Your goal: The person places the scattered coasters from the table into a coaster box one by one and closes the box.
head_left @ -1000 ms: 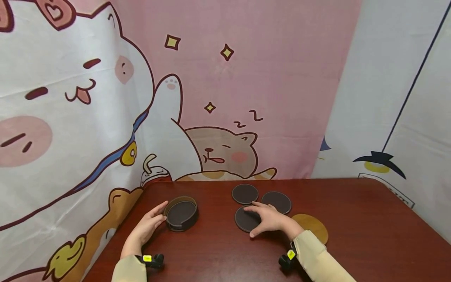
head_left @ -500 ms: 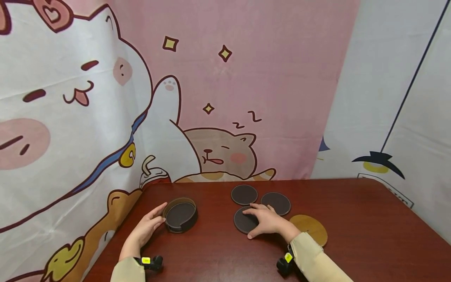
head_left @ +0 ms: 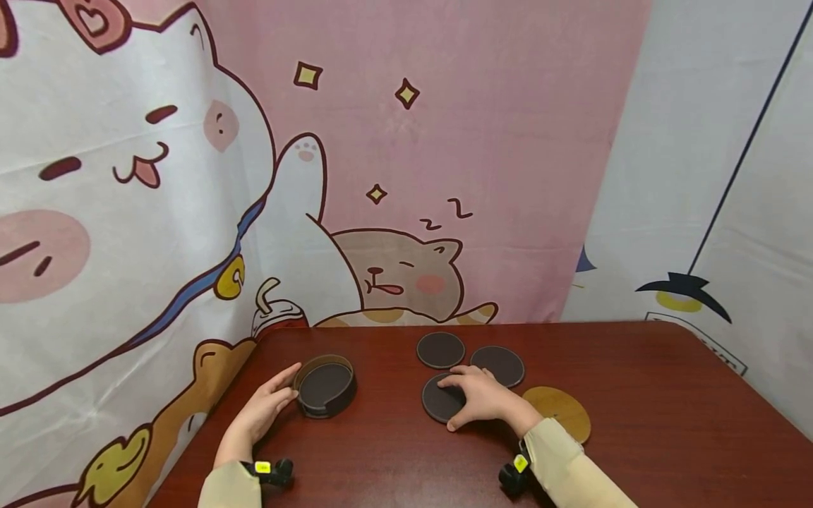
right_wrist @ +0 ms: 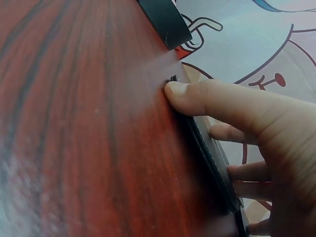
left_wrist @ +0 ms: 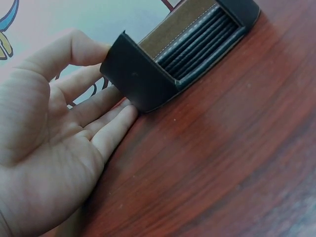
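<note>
A round dark coaster holder (head_left: 327, 409), with several dark coasters stacked in it, stands at the left of the table. Beside it is my left hand (head_left: 263, 413), fingers mostly straight and fingertips touching its outer side in the left wrist view. At the middle right, my right hand (head_left: 483, 398) spans the nearest loose dark coaster (head_left: 441, 398). In the right wrist view the right thumb lies against the edge of this coaster (right_wrist: 210, 158), the other fingers across on its far side. The coaster lies on the table; the hand hides part of it.
Two more dark coasters, one behind (head_left: 441, 351) and one to the right (head_left: 498, 365), lie close to the right hand. A tan round disc (head_left: 559, 414) is partly behind the right forearm. A printed cartoon curtain (head_left: 495, 176) hangs behind the reddish-brown table (head_left: 667, 423).
My right hand has shifted slightly down and left, its thumb closer to the near edge of the coaster, then stays still. The left hand holds its place beside the holder.
</note>
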A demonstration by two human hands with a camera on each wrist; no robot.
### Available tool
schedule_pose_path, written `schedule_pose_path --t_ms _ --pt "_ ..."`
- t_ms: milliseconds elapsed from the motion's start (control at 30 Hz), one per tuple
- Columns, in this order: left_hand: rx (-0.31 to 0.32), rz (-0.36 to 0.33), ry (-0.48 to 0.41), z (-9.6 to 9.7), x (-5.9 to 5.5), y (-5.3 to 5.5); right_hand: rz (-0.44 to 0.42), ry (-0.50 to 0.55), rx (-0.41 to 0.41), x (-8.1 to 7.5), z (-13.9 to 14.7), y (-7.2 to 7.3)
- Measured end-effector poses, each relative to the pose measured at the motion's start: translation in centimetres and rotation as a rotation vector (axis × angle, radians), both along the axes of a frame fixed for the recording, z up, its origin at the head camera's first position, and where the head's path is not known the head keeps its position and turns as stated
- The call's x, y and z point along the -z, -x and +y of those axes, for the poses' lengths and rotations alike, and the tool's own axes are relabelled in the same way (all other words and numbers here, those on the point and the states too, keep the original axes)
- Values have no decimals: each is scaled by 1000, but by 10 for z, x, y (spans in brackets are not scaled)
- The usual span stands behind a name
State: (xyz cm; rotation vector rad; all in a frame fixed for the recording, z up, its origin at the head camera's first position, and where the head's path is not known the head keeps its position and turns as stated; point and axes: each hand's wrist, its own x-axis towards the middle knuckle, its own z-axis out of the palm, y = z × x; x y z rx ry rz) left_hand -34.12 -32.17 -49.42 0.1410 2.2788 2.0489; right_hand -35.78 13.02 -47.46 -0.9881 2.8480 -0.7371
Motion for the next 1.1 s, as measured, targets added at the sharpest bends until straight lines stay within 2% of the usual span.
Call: schedule_pose_path --t_ms 300,667,933,1100 --pt "24 7 -23 2 -3 -2 -7 34 21 -3 4 4" --pt "-15 -22 4 1 -2 0 1 116 51 -26 8 -1" --pt "19 -1 -20 0 -3 -1 17 126 49 -36 9 -5" --pt "16 -6 -32 1 -5 -2 21 131 44 -38 10 -6"
